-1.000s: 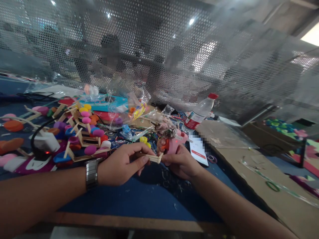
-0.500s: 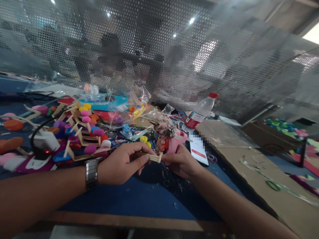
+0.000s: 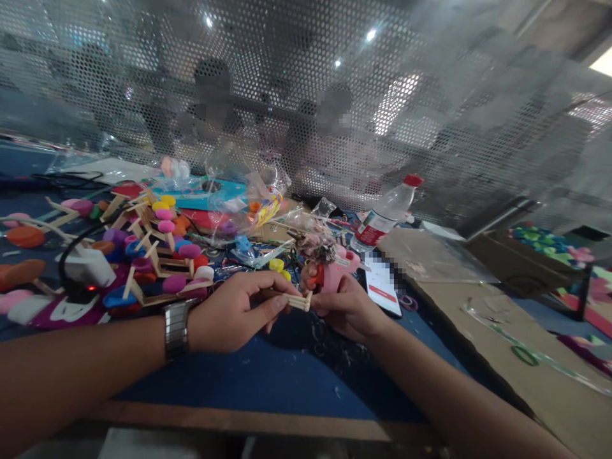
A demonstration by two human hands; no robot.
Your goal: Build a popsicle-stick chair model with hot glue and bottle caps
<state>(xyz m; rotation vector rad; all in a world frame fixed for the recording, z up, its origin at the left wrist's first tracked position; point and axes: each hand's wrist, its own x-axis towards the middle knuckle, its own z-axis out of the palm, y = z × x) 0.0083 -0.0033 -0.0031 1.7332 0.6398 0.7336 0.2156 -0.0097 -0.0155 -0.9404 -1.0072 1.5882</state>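
Head view: left hand [image 3: 232, 312] pinches wooden sticks [image 3: 299, 303]; right hand [image 3: 351, 311] grips pink glue gun [image 3: 336, 275]; brown box [image 3: 509, 264] holds colourful pieces [image 3: 542, 243].

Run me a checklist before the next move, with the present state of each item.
1. Left hand grips the small wooden frame: ok.
2. Right hand holds the pink glue gun: ok.
3. Glue gun hot enough: cannot tell.
4. Red cap on the bottle: ok.
5. Work area free of clutter: not ok, clear plastic wrap and coloured pieces crowd it.
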